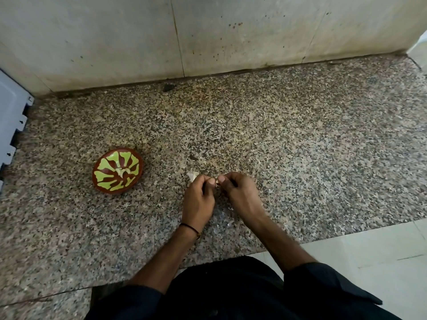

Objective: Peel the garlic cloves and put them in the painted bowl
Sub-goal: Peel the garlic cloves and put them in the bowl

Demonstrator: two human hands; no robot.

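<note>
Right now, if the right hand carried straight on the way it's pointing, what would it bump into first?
Almost at once, the left hand: the right hand angles forward-left, and both pinch one garlic clove. Beyond lies a scrap of garlic skin; the painted bowl looks off that line.

A bowl [103,179] sits on the bench [300,146], left of both hands. Garlic cloves [122,172] lie in its middle. The left hand [199,197] and right hand [240,192] meet near the bench's front, pinching a clove [216,181] between them. Garlic skin [193,175] lies just behind the left hand. A wall [208,31] stands behind the bench.
</note>
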